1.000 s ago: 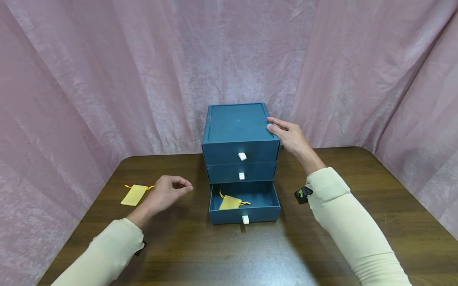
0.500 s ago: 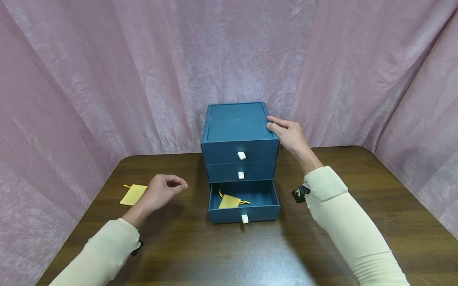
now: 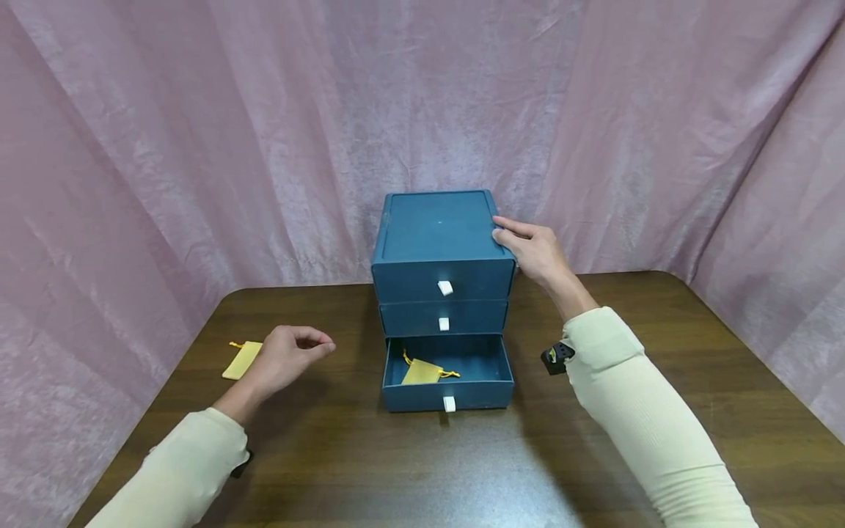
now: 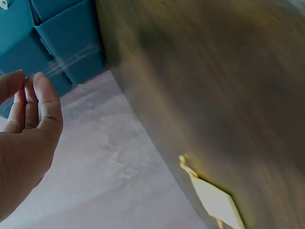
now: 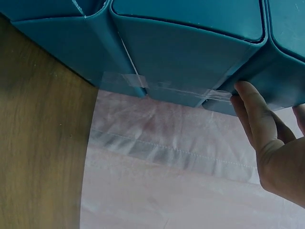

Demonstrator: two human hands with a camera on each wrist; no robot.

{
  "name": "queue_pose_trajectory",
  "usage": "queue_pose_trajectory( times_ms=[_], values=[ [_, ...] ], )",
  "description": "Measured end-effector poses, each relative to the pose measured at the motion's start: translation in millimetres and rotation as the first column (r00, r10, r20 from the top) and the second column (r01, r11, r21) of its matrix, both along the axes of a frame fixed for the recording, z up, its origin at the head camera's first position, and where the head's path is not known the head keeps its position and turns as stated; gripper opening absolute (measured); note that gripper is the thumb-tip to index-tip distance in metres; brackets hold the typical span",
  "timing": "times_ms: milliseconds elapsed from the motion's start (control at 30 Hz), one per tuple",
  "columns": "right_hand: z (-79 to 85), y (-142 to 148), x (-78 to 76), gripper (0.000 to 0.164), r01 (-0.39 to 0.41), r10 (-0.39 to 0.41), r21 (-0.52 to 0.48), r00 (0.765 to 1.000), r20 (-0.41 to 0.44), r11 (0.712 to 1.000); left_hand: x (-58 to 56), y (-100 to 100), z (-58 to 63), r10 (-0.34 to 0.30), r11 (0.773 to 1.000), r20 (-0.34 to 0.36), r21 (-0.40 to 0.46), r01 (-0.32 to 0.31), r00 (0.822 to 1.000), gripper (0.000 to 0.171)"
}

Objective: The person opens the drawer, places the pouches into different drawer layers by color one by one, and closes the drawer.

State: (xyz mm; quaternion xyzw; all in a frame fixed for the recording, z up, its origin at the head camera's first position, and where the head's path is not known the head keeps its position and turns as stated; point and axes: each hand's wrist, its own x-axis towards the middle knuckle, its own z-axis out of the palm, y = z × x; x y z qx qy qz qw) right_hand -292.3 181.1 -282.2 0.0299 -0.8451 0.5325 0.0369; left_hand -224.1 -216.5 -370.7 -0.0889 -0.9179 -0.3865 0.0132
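Observation:
My left hand (image 3: 280,359) hovers over the table, left of the drawer cabinet. Its fingers are loosely curled and hold nothing; in the left wrist view the thumb lies near the fingertips. Just beyond that hand lies a yellow drawstring pouch (image 3: 240,361), partly covered by it in the head view. The right hand (image 3: 538,253) rests on the top right edge of the blue cabinet (image 3: 436,227). In the right wrist view its straight fingers (image 5: 252,102) touch the cabinet's side. Another yellow drawstring pouch (image 3: 421,372) lies inside the pulled-out bottom drawer (image 3: 449,397).
The upper drawer (image 3: 409,282) and middle drawer (image 3: 412,320) are closed, each with a white pull tab. Clear tape (image 5: 167,90) runs along the cabinet's side. A pink curtain (image 3: 297,147) hangs behind the brown wooden table (image 3: 370,469).
My left hand has moved left, away from the cabinet, and now covers part of the pouch on the table. The right hand has stayed at the cabinet's edge.

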Motion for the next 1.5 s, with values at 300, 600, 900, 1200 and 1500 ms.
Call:
queue_pose_trajectory(
  times_ms=[300, 600, 900, 1200, 1500],
  values=[
    [-0.4, 1.5, -1.0, 0.048, -0.014, 0.014, -0.019, 1.0, -0.007, 1.0, 2.2, -26.1, -3.7, 0.073, 0.997, -0.006, -0.013, -0.073, 0.997, 0.016],
    [-1.6, 0.1, -3.2, 0.047, -0.024, 0.024, -0.016, 1.0, -0.006, 1.0, 7.0, -44.5, -6.0, 0.125, 0.992, -0.011, -0.03, -0.126, 0.992, 0.019],
    [0.4, 0.6, -3.5, 0.048, -0.039, 0.039, -0.019, 0.999, -0.005, 0.999, 9.8, -54.0, -7.1, 0.155, 0.987, -0.005, -0.039, -0.155, 0.988, 0.02],
    [0.7, -0.2, -1.1, 0.047, -0.028, 0.027, -0.03, 0.999, -0.018, 0.999, 13.2, -72.4, -8.5, 0.171, 0.983, 0.003, -0.063, -0.171, 0.985, 0.026],
    [0.8, -0.2, -0.7, 0.047, -0.019, 0.019, -0.025, 1.0, -0.016, 1.0, 14.0, -96.0, -15.4, 0.201, 0.974, -0.03, -0.099, -0.203, 0.979, 0.031]
  ],
)
